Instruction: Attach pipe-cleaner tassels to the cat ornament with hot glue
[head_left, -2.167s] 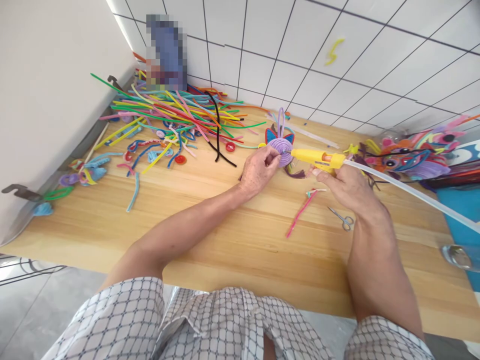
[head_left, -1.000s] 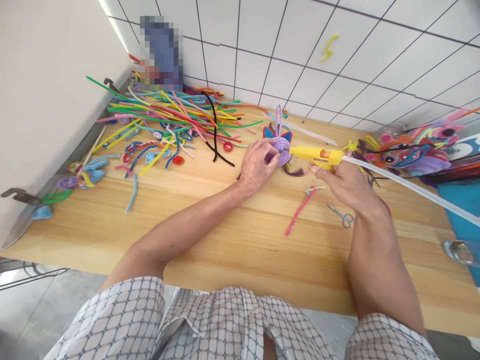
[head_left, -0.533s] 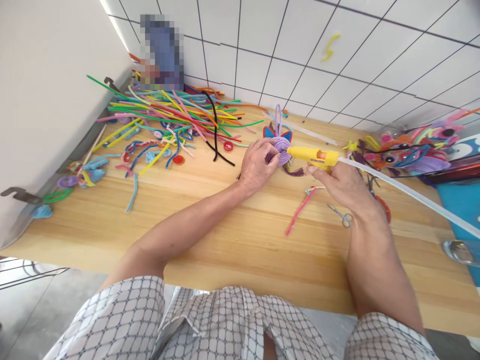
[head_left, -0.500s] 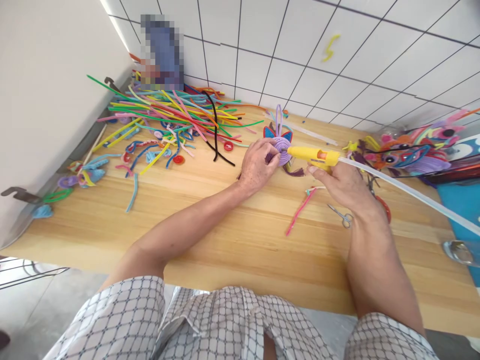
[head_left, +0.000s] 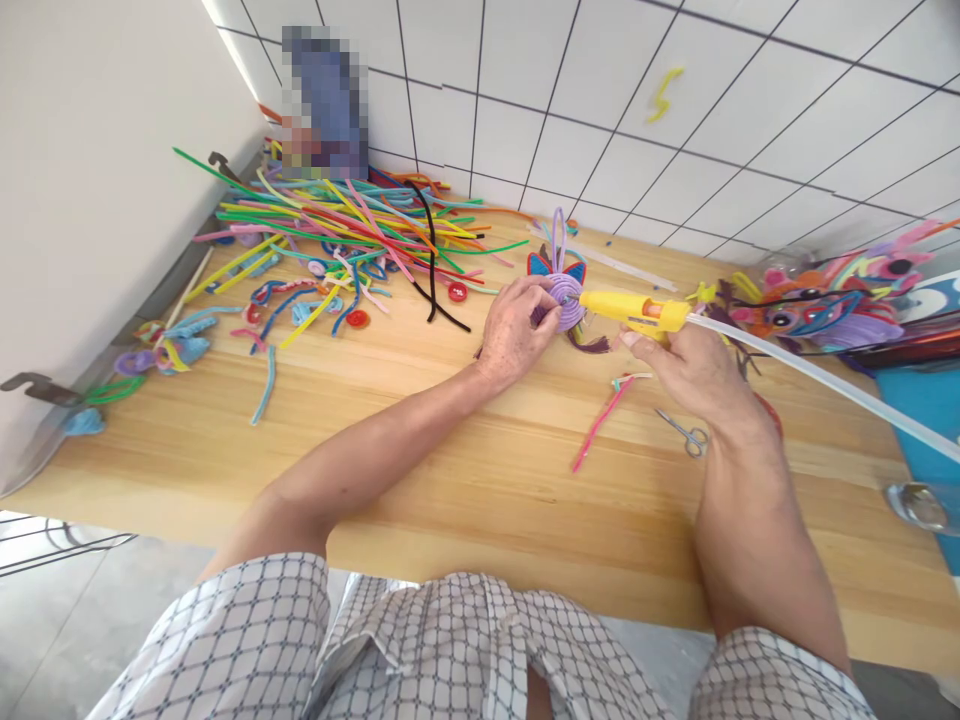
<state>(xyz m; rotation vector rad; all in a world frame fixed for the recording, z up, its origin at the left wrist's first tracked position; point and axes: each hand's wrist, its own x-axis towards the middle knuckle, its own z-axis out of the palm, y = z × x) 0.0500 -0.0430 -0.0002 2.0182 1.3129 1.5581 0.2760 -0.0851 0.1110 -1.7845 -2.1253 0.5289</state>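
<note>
My left hand [head_left: 514,335] is closed on a purple coiled pipe-cleaner figure [head_left: 564,295] with blue and red ears and a tall purple loop, held just above the wooden table [head_left: 450,470]. My right hand [head_left: 694,375] grips a yellow glue gun [head_left: 634,312]. Its nozzle touches the right side of the purple coil. A long translucent glue stick [head_left: 817,385] runs out of the gun's back toward the lower right.
A big heap of coloured pipe cleaners [head_left: 337,235] covers the far left of the table, with red buttons [head_left: 457,292] among them. Small scissors [head_left: 682,432] and a pink pipe cleaner [head_left: 600,420] lie near my right wrist. Finished colourful figures [head_left: 825,305] sit far right.
Almost nothing has moved. The glue gun's nozzle stays against the purple coil, with only slight shifts of my right hand.
</note>
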